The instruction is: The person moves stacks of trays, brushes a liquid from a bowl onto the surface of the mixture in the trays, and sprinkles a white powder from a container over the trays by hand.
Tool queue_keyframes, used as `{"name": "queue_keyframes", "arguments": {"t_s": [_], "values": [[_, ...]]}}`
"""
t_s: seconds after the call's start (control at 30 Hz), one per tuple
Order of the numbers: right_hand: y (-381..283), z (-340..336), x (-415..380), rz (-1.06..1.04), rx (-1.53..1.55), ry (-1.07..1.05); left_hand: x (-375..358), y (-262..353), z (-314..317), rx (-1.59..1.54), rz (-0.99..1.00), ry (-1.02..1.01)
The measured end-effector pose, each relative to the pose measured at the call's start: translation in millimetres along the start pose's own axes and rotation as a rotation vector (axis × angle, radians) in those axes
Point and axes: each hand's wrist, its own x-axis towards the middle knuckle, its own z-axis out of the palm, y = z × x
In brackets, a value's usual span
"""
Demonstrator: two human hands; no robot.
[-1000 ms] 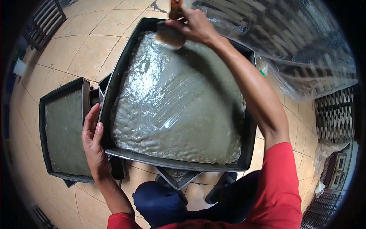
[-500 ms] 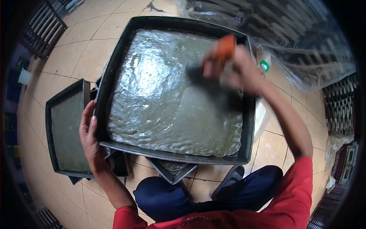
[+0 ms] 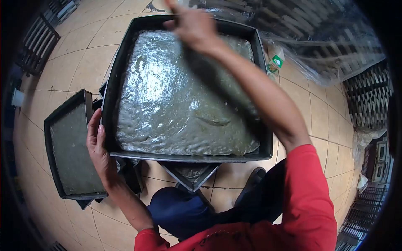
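Note:
A large dark metal tray (image 3: 190, 158) holds a flat, glossy grey-green slab (image 3: 167, 104) with a small curved ridge near its centre. My left hand (image 3: 99, 144) grips the tray's left wall, thumb on the near side. Over the tray's far edge is my right hand (image 3: 194, 27), blurred, closed on an orange-handled tool (image 3: 171, 4) that is mostly cut off by the top of the view. My right forearm crosses above the slab and casts a shadow on it.
Another filled tray (image 3: 75, 146) lies at the left, with more trays under it. A tray corner (image 3: 192, 180) sticks out below the large tray. Plastic sheeting (image 3: 326, 62) covers slatted racks at the right. A green-and-white box (image 3: 275, 62) sits behind the tray.
My right hand has swept with the tool from the slab's right side up and left to the far edge. The curved ridge now shows. My left hand still holds the tray.

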Motion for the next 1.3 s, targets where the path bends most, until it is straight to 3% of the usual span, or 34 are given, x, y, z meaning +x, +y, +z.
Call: {"name": "queue_keyframes", "arguments": {"t_s": [0.07,0.13,0.2,0.27,0.33,0.4,0.43,0.47,0.5,0.53,0.6,0.67,0.73,0.8,0.87,1.0,1.03,1.07,1.17,1.23,1.3], "values": [[-67.9,50.2,0.8,-0.093,0.018,0.144,1.2,-2.5,-1.7,-0.029,-0.002,-0.026],[-94.0,59.7,-6.4,-0.112,0.35,0.052,1.6,-2.4,-2.3,0.008,0.025,-0.01],[-47.2,38.7,-16.5,-0.045,0.383,0.057,0.1,2.9,1.9,0.068,0.046,0.025],[29.5,-20.3,-34.7,0.203,0.182,-0.094,1.5,0.1,-1.6,0.044,0.042,0.017],[95.1,-69.8,-62.7,0.287,-0.143,0.095,3.3,-6.2,-3.1,0.014,0.043,0.009],[108.6,-90.5,-83.7,0.186,-0.299,0.217,4.3,-8.0,-5.1,0.006,0.05,-0.014],[72.6,-93.0,-84.1,0.222,-0.293,0.125,3.9,-8.2,-3.1,-0.014,0.047,-0.01],[40.2,-81.1,-85.1,0.054,-0.171,0.146,3.3,-8.4,-3.3,-0.036,0.042,-0.021],[13.4,-57.7,-84.0,0.039,-0.073,0.048,3.6,-8.9,-4.0,-0.058,0.037,-0.035],[-25.6,-33.0,-89.9,-0.057,0.086,0.088,4.0,-8.3,-4.9,-0.077,0.03,-0.048],[-103.2,-14.3,-106.3,-0.155,0.577,-0.175,3.7,-6.2,-5.3,-0.084,0.029,-0.051],[-139.5,-10.5,-130.2,-0.243,0.645,-0.288,3.3,-3.9,-8.2,-0.062,0.028,-0.048],[-123.7,-36.4,-158.7,-0.219,0.704,-0.292,3.7,-6.1,-11.8,-0.016,0.025,-0.043],[-75.7,-70.0,-187.8,-0.019,0.85,-0.341,3.3,-4.8,-9.4,-0.035,0.024,-0.069],[-23.6,-119.7,-210.1,0.118,0.65,-0.377,2.0,-2.5,-6.3,-0.018,0.013,-0.057],[28.7,-169.2,-233.8,0.27,0.416,-0.115,-0.9,-2.4,-2.8,-0.034,-0.026,-0.048],[18.9,-167.1,-237.5,0.201,0.375,-0.097,-0.8,-2.6,-2.9,-0.036,-0.033,-0.047],[12.1,-156.2,-237.6,-0.057,0.333,-0.024,0.1,-3.4,-2.5,-0.024,-0.009,-0.039],[-11.7,-146.4,-220.3,-0.025,0.697,-0.473,3.6,-7.4,-12.4,-0.016,-0.024,-0.047],[19.2,-129.4,-183.3,-0.059,0.483,-0.423,3.9,-7.1,-11.2,-0.016,-0.019,-0.061],[73.6,-103.9,-139.2,-0.088,0.347,-0.14,4.0,-5.9,-9.6,-0.008,-0.008,-0.061]]}}
